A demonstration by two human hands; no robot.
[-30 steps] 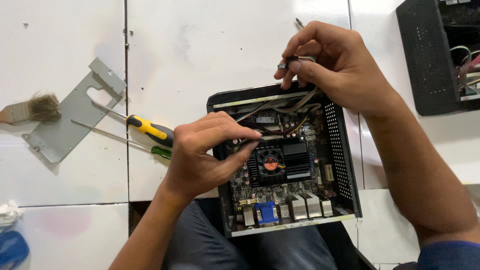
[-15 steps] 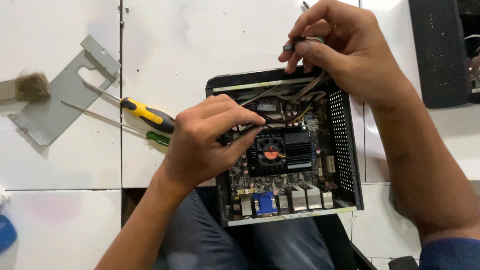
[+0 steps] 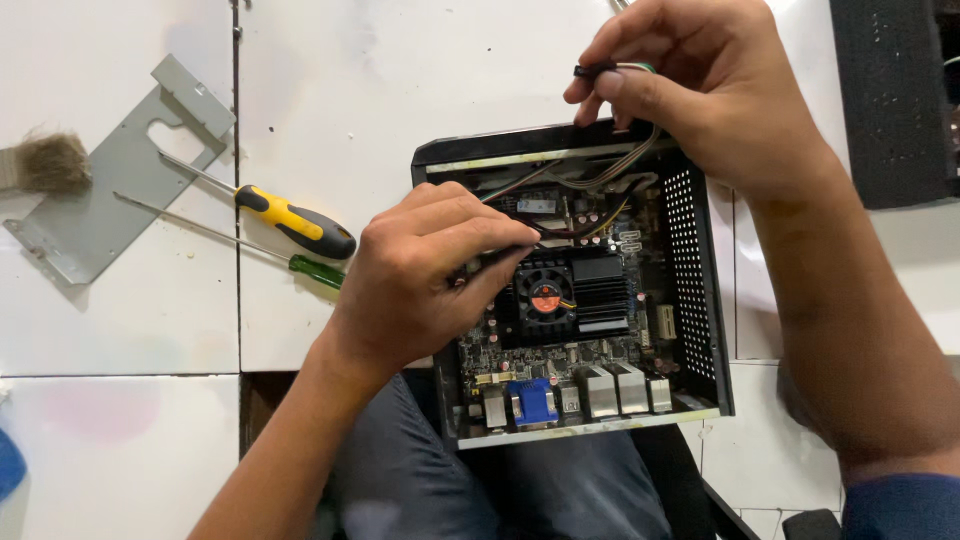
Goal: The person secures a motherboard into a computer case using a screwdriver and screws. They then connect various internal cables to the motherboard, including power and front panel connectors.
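Observation:
A small black computer case [image 3: 700, 300] lies open at the table's front edge, above my lap. Its circuit board shows a black fan [image 3: 545, 297] with an orange hub and a finned heat sink. My left hand [image 3: 420, 280] rests over the left side of the board, thumb and fingers pinched on a dark cable [image 3: 535, 240] beside the fan. My right hand [image 3: 700, 90] is above the case's far edge. It holds a small black connector [image 3: 592, 70] whose bundle of coloured wires [image 3: 625, 170] runs down into the case.
A yellow-handled screwdriver [image 3: 290, 222] and a thin green-handled one [image 3: 315, 270] lie left of the case. Further left are a grey metal bracket [image 3: 110, 190] and a brush [image 3: 50, 163]. Another black case [image 3: 890, 100] stands at the top right.
The view has drifted, so the case now sits higher in it. Both hands keep their grips, and the right hand with the connector is slightly further right.

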